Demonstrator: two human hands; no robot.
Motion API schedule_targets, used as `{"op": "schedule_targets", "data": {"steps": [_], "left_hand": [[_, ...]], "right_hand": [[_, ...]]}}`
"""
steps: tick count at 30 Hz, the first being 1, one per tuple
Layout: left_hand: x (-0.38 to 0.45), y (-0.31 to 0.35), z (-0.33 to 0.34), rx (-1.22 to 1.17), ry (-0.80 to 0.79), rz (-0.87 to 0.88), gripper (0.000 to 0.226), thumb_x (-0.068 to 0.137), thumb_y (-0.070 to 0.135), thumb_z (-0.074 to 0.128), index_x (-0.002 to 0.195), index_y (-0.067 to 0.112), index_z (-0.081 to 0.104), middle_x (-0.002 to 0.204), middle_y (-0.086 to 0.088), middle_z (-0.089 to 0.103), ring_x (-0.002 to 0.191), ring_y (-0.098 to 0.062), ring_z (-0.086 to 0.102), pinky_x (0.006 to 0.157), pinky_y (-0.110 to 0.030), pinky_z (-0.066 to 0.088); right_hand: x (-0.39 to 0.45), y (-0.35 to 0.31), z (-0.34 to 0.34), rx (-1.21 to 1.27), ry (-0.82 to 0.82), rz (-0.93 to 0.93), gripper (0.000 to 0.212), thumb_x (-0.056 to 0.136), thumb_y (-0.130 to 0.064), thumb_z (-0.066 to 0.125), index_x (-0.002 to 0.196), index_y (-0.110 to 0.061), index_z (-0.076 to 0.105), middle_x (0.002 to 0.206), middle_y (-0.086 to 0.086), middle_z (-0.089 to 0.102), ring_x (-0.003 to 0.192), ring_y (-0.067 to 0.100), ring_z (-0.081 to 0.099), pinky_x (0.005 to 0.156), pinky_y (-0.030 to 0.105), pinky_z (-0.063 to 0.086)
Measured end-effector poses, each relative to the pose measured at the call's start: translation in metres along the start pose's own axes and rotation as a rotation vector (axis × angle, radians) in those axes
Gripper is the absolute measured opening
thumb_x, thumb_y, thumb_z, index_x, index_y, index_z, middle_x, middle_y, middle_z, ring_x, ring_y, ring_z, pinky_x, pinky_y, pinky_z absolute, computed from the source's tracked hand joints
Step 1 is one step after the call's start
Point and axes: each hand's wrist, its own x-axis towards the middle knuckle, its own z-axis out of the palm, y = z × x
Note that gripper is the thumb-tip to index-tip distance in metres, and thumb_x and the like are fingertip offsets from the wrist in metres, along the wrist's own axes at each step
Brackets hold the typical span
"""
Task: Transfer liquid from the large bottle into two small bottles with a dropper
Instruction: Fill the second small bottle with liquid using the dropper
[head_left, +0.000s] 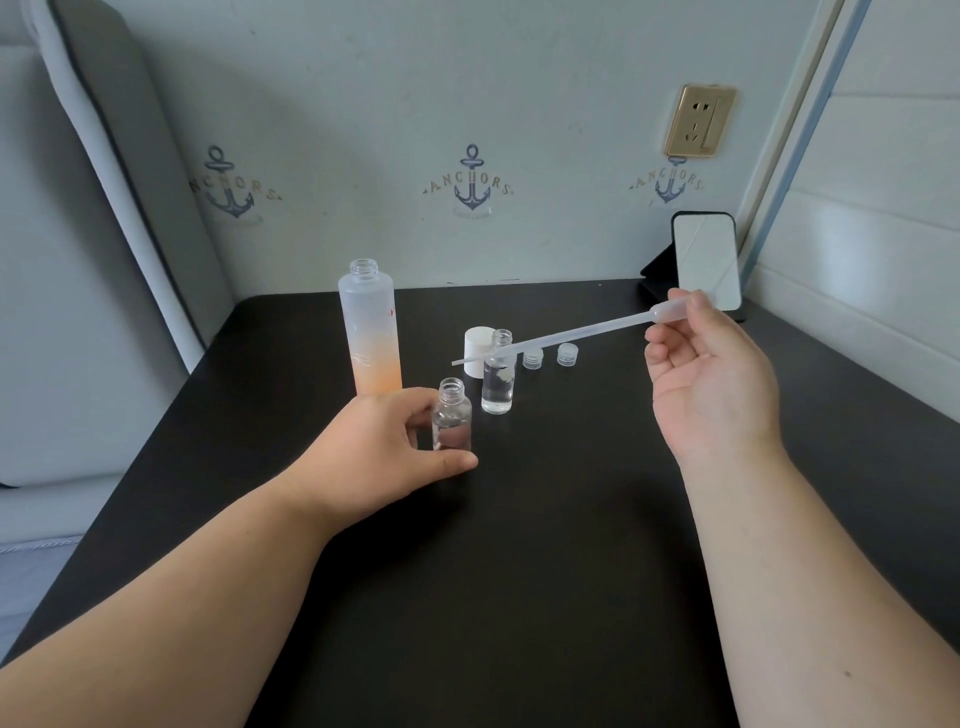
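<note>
A tall frosted large bottle (370, 332) with an orange lower part stands open on the dark table (545, 545). My left hand (382, 449) grips a small clear bottle (452, 415), open, standing on the table. A second small clear bottle (498, 374) stands just behind it, holding clear liquid. My right hand (711, 379) pinches the bulb of a plastic dropper (566, 334). The dropper lies nearly level in the air, its tip pointing left above the second small bottle.
A white cap (477, 349) and two small clear caps (533, 358) (567, 355) stand behind the small bottles. A phone on a black stand (705, 260) leans at the back right corner. Walls close in behind and on the right.
</note>
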Motion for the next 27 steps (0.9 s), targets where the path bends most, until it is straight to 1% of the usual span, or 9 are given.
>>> {"op": "schedule_targets", "data": {"steps": [3, 7, 9, 13, 15, 18, 22, 24, 27], "left_hand": [[-0.003, 0.000, -0.004, -0.174, 0.173, 0.022, 0.027, 0.086, 0.056, 0.071, 0.096, 0.032, 0.073, 0.081, 0.021, 0.070, 0.068, -0.005, 0.061, 0.064, -0.014, 0.046], [-0.004, 0.001, -0.010, -0.252, 0.700, 0.023, 0.013, 0.089, 0.043, 0.058, 0.092, 0.031, 0.059, 0.084, 0.013, 0.062, 0.077, 0.000, 0.058, 0.066, -0.007, 0.042], [0.000, -0.002, -0.011, -0.260, 0.799, -0.051, 0.030, 0.084, 0.043, 0.062, 0.108, 0.030, 0.051, 0.099, 0.008, 0.056, 0.084, 0.000, 0.054, 0.070, -0.007, 0.042], [0.009, -0.013, -0.010, -0.306, 0.605, -0.203, 0.076, 0.083, 0.042, 0.074, 0.147, 0.027, 0.035, 0.133, 0.009, 0.051, 0.117, -0.004, 0.053, 0.091, -0.020, 0.045], [0.014, -0.017, -0.007, -0.286, 0.502, -0.252, 0.081, 0.086, 0.043, 0.076, 0.152, 0.029, 0.030, 0.127, 0.018, 0.056, 0.114, -0.002, 0.057, 0.089, -0.023, 0.046], [0.018, -0.021, -0.004, -0.167, 0.449, -0.301, 0.057, 0.091, 0.045, 0.070, 0.140, 0.032, 0.043, 0.102, 0.027, 0.056, 0.091, 0.004, 0.058, 0.069, -0.016, 0.041], [0.016, -0.022, -0.005, -0.186, 0.463, -0.289, 0.034, 0.092, 0.042, 0.071, 0.117, 0.044, 0.049, 0.093, 0.027, 0.061, 0.086, 0.008, 0.061, 0.067, -0.016, 0.041], [0.013, -0.019, -0.006, -0.193, 0.459, -0.253, 0.030, 0.091, 0.038, 0.072, 0.103, 0.052, 0.048, 0.091, 0.032, 0.063, 0.084, 0.014, 0.059, 0.066, -0.019, 0.043], [0.010, -0.013, -0.007, -0.179, 0.436, -0.209, 0.040, 0.090, 0.035, 0.073, 0.095, 0.066, 0.048, 0.095, 0.037, 0.060, 0.082, 0.007, 0.062, 0.066, -0.025, 0.047]], "right_hand": [[0.000, 0.000, 0.000, 0.021, 0.024, 0.026, 0.014, 0.098, -0.015, 0.063, 0.095, -0.005, 0.072, 0.081, 0.003, 0.072, 0.069, 0.014, 0.064, 0.067, 0.021, 0.052], [-0.002, 0.001, 0.001, 0.049, 0.034, 0.053, 0.019, 0.097, -0.016, 0.065, 0.083, -0.008, 0.076, 0.086, 0.005, 0.072, 0.071, 0.014, 0.066, 0.071, 0.022, 0.053], [-0.003, 0.002, 0.002, 0.055, 0.032, 0.065, 0.024, 0.096, -0.016, 0.066, 0.076, -0.009, 0.077, 0.087, 0.004, 0.072, 0.072, 0.014, 0.067, 0.071, 0.022, 0.054], [-0.002, 0.003, 0.003, 0.051, 0.030, 0.084, 0.018, 0.098, -0.018, 0.065, 0.085, -0.008, 0.073, 0.084, 0.002, 0.073, 0.072, 0.013, 0.067, 0.070, 0.022, 0.054], [-0.001, 0.004, 0.003, 0.041, 0.016, 0.084, 0.017, 0.099, -0.018, 0.063, 0.088, -0.007, 0.071, 0.085, 0.002, 0.074, 0.073, 0.013, 0.067, 0.070, 0.022, 0.053], [-0.001, 0.007, 0.004, 0.034, -0.008, 0.086, 0.017, 0.100, -0.017, 0.062, 0.090, -0.006, 0.070, 0.087, 0.001, 0.075, 0.075, 0.013, 0.069, 0.069, 0.022, 0.054], [-0.002, 0.008, 0.004, 0.039, -0.024, 0.086, 0.017, 0.100, -0.017, 0.061, 0.091, -0.006, 0.071, 0.091, 0.001, 0.076, 0.079, 0.014, 0.071, 0.072, 0.022, 0.055], [-0.003, 0.007, 0.004, 0.051, -0.029, 0.082, 0.018, 0.100, -0.017, 0.062, 0.091, -0.006, 0.072, 0.092, 0.001, 0.076, 0.081, 0.014, 0.072, 0.073, 0.021, 0.055], [-0.003, 0.006, 0.005, 0.069, -0.033, 0.078, 0.018, 0.100, -0.019, 0.062, 0.092, -0.006, 0.072, 0.092, 0.000, 0.076, 0.083, 0.013, 0.072, 0.073, 0.021, 0.055]]}}
